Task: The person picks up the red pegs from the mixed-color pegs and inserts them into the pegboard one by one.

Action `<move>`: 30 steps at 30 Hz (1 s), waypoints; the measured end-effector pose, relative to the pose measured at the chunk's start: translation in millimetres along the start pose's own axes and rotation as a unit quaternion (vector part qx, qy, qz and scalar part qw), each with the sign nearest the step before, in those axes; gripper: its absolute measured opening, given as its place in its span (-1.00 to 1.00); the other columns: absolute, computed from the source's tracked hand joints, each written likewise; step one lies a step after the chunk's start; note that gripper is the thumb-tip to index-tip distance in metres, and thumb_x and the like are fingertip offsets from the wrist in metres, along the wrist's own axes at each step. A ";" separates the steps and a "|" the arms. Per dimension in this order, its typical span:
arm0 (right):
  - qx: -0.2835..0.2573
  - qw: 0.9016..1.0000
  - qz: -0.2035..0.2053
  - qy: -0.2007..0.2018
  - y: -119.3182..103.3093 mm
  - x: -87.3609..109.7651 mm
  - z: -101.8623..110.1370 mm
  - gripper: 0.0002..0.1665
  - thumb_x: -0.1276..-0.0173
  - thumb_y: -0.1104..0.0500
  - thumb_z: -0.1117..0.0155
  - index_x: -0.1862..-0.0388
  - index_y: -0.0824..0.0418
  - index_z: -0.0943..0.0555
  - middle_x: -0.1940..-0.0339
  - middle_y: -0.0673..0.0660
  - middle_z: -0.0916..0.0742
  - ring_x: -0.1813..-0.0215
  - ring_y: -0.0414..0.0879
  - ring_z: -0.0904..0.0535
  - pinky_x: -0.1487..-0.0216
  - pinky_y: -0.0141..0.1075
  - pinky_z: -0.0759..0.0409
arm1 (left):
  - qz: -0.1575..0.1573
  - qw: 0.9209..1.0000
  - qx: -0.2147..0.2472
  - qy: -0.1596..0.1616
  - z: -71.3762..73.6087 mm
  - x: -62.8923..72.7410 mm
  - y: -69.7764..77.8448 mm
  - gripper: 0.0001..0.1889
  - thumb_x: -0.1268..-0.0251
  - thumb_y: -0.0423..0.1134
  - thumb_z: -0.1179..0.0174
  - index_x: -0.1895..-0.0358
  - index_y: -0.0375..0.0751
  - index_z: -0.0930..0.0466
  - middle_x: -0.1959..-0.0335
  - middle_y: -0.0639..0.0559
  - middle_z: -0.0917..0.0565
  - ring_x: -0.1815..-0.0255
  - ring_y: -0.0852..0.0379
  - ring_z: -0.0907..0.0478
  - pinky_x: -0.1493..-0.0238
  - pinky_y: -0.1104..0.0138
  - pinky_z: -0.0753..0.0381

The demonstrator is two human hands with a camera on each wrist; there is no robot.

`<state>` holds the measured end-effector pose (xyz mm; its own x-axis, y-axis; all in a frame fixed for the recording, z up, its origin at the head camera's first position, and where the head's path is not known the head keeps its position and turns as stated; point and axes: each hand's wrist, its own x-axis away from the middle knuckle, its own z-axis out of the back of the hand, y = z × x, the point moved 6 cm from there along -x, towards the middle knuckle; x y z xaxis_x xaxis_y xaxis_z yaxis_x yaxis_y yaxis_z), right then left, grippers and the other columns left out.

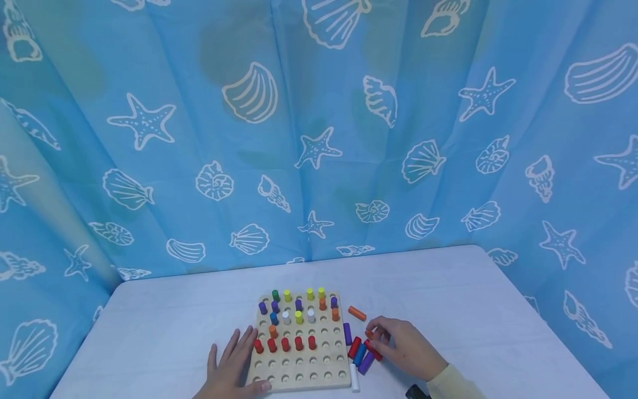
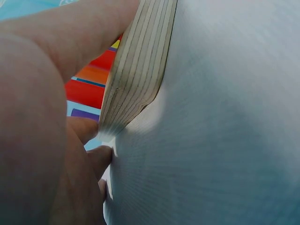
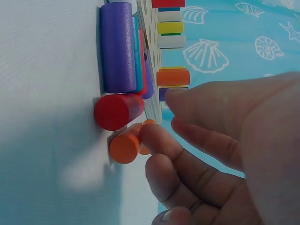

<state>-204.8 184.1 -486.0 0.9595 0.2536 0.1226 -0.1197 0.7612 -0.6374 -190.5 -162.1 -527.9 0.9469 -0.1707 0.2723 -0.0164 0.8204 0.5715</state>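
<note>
A square wooden pegboard [image 1: 305,368] bears several upright coloured pegs, among them a row of red pegs [image 1: 286,344]. My left hand [image 1: 229,366] lies at its front left corner, fingers spread along the left side and the thumb over the front edge. The board's layered edge [image 2: 140,70] shows beside these fingers in the left wrist view. To the right of the board, my right hand [image 1: 408,346] reaches down over loose pegs. Its index fingertip is at an orange peg [image 3: 124,147] lying on the table, while the thumb stands apart from it. A red peg [image 3: 115,112] lies alongside.
More loose pegs lie along the board's right side: a purple one [image 1: 366,363], a blue one [image 1: 359,354], a white one [image 1: 355,378] and another orange one [image 1: 356,313]. A white cloth covers the table [image 1: 448,288]. Behind it hangs a blue shell-print curtain [image 1: 349,183].
</note>
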 end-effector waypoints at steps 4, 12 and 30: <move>0.021 1.000 0.004 -0.005 -3.2 0.3 -0.2 -0.76 -0.36 0.08 -0.41 0.04 0.08 -0.67 0.40 -0.16 -0.61 0.36 -0.22 -0.50 0.28 -0.31 -0.58 | 0.001 1.000 0.001 0.001 -0.3 -0.1 -0.8 0.28 0.16 0.48 -0.38 -0.60 -0.20 -0.09 -0.59 -0.25 -0.12 -0.61 -0.39 0.25 -0.36 -0.38 0.66; 0.063 0.998 0.028 -0.010 -7.5 4.2 -1.3 -0.73 -0.32 0.11 -0.44 0.02 0.11 -0.69 0.39 -0.20 -0.62 0.33 -0.27 -0.49 0.19 -0.21 -0.62 | 0.004 1.000 0.003 -0.001 0.3 0.6 0.3 0.27 0.14 0.45 -0.39 -0.60 -0.19 -0.07 -0.59 -0.25 -0.12 -0.60 -0.39 0.25 -0.36 -0.39 0.66; 0.115 0.993 0.027 -0.026 -12.2 8.7 -3.6 -0.67 -0.31 0.13 -0.45 -0.03 0.16 -0.71 0.26 -0.11 -0.72 0.18 -0.16 -0.62 0.00 0.00 -0.68 | 0.008 1.000 -0.009 -0.001 0.3 2.7 3.1 0.27 0.14 0.48 -0.35 -0.60 -0.20 -0.08 -0.60 -0.22 -0.13 -0.60 -0.39 0.23 -0.36 -0.40 0.64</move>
<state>-194.0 174.8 -479.9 0.9362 0.3242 0.1359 -0.2318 0.8600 -0.4546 -188.1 -160.2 -525.1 0.9460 -0.1588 0.2825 -0.0255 0.8326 0.5533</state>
